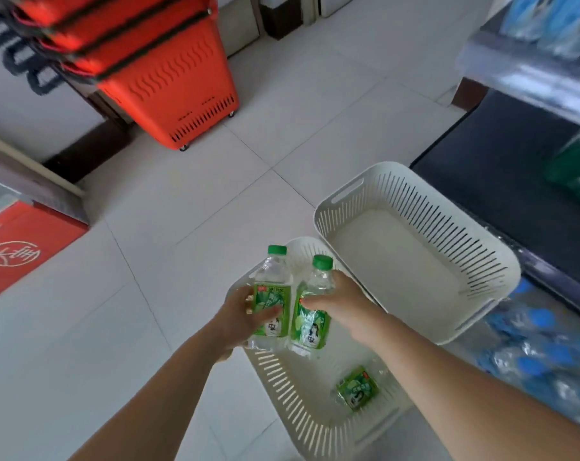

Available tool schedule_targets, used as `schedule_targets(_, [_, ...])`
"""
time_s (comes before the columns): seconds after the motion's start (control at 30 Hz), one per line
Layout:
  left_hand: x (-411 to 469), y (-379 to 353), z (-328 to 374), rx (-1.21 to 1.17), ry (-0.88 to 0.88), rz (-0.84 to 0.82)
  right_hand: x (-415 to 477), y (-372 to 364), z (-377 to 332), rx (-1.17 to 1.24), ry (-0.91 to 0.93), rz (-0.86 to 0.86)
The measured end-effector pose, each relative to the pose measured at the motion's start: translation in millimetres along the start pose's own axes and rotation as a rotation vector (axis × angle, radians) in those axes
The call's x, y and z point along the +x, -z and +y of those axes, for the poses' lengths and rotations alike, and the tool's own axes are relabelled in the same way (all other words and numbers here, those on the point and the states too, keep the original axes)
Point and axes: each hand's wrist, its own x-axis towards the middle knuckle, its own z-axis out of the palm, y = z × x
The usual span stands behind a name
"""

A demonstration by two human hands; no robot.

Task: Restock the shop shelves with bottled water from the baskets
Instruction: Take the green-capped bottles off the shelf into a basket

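My left hand (245,319) grips a clear water bottle with a green cap and green label (271,294), held upright above the near white slotted basket (292,394). Beside it, my right hand (343,304) grips a second bottle of the same kind (312,314), also upright; the two bottles nearly touch. One more green-labelled bottle (358,387) lies on its side on the floor of the near basket. A second white slotted basket (448,241) stands behind it with nothing inside.
Shop shelves (528,71) run along the right, with blue-capped bottles (544,347) on the lowest level and a dark shelf board (491,184) above them. Stacked orange shopping baskets (169,91) stand at the back left. A red carton (22,244) sits at the left on the tiled floor.
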Motion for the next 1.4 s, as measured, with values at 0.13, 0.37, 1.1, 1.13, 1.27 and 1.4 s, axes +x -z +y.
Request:
schedule_targets(0.13, [-77.9, 31.0, 57.9, -0.119, 0.026, -0.031, -75.7, 22.9, -74.5, 0.109, -0.031, -0.003])
schedule_targets(0.37, [-186.4, 71.4, 179.4, -0.093, -0.086, -0.035, -193.5, 54.3, -203.1, 0.198, 0.027, 0.042])
schedule_targets(1.1, [-402.1, 142.3, 429.0, -0.014, -0.521, -0.067, -455.8, 108.0, -455.6, 0.319, 0.396, 0.233])
schedule_targets(1.13, [-410.4, 145.0, 437.6, -0.009, -0.545, -0.060, -466.0, 108.7, -463.4, 0.317, 0.420, 0.243])
schedule_targets(1.27, [-445.4, 152.5, 468.8, -0.012, -0.641, -0.049, -508.1, 111.8, -491.7, 0.311, 0.510, 0.269])
schedule_targets(1.4, [-480.6, 163.3, 494.5, 0.012, -0.716, -0.045, -547.1, 115.0, -515.5, 0.271, 0.598, 0.305])
